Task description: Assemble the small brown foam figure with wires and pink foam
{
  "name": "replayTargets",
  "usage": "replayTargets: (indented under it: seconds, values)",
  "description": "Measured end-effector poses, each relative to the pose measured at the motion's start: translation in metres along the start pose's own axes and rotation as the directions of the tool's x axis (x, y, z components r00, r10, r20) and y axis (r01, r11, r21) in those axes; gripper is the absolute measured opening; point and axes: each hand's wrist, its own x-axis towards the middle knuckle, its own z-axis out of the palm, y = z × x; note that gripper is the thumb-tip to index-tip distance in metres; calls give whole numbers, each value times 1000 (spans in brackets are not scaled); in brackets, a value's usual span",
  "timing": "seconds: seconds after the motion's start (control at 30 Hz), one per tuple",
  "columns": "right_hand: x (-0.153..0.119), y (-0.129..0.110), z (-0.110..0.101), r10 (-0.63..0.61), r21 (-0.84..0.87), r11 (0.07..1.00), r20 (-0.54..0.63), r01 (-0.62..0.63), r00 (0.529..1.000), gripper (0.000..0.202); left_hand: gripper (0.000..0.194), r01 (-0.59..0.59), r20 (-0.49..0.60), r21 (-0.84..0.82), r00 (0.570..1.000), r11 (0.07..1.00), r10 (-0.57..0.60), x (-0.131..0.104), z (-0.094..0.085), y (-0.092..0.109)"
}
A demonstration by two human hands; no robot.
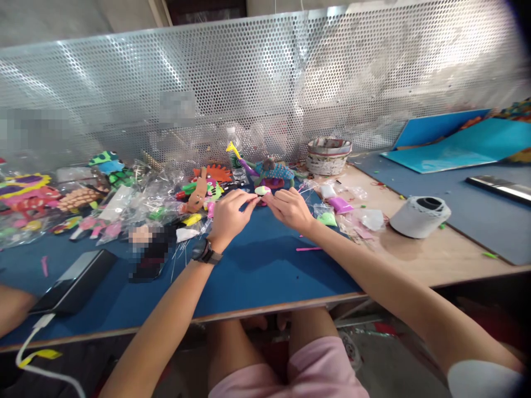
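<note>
A small pale green and white piece of modelling clay (261, 190) is held up over the blue board between my two hands. My left hand (233, 216), with a dark watch (204, 251) on its wrist, pinches it from the left. From the other side my right hand (291, 209) has its fingers curled and their tips against the piece. The fingers partly cover its lower edge. A pink plastic stick (309, 249) lies below my right hand. Beyond it are a green clay packet (326, 219) and a purple clay packet (341, 205).
Clay figures and clear bags (153, 188) crowd the left and back, near a water bottle (233, 157). A basket (328, 156), a white cone-shaped spool (420, 216) and a blue folder (456, 145) stand right. A power bank (77, 281) with a white cable lies left, beside another person's arm.
</note>
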Motion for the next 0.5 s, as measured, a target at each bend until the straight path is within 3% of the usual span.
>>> replayTargets:
  seconds: [0.13, 0.3, 0.5]
  values:
    - [-2, 0, 4, -4, 15, 1000, -94, 5, 996, 29, 16, -38, -46, 14, 998, 999, 38, -2, 3, 4]
    - [0, -2, 6, 85, 126, 990, -132, -69, 988, 29, 16, -58, -89, 48, 994, 997, 62, -5, 8, 6]
    - [1, 10, 2, 116, 337, 936, -11, -105, 993, 28, 19, -54, -47, 96, 997, 994, 58, -7, 9, 2]
